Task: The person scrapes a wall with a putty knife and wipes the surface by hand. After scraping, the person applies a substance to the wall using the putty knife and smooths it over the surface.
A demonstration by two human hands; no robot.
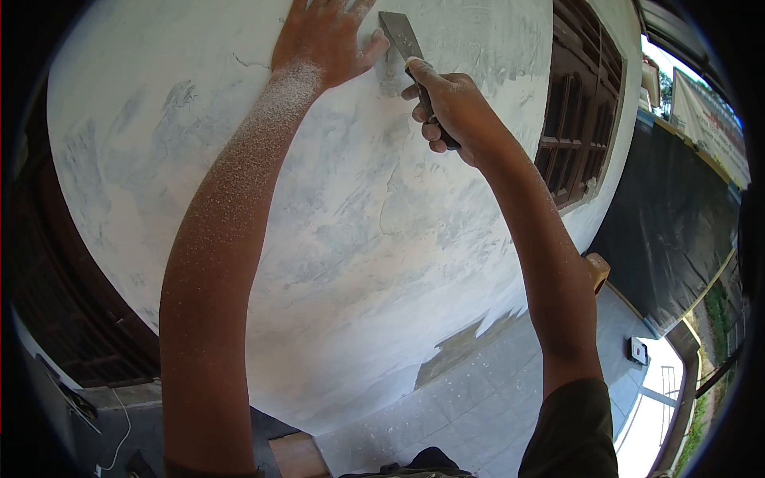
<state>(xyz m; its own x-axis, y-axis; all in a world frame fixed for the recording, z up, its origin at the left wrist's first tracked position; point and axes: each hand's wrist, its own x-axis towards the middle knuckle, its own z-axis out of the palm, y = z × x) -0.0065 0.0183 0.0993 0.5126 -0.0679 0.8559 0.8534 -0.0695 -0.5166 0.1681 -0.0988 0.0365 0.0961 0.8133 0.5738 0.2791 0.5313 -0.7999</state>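
Note:
A white and grey patchy wall (343,215) fills the middle of the view, with a thin crack and peeling spots. My left hand (325,40) lies against the wall at the top, fingers apart, and dust covers its wrist and forearm. Just right of it, my right hand (450,103) is wrapped round the dark handle of a scraper (402,36). The scraper's flat metal blade points up and left, at the wall surface beside my left thumb. The upper fingertips of my left hand are cut off by the frame edge.
A brown wooden window (578,103) is set in the wall at right. Below lies a tiled floor (478,406) with white flakes. A dark sheet (669,215) hangs at far right. A brown board (299,456) and a white cable (126,422) are at lower left.

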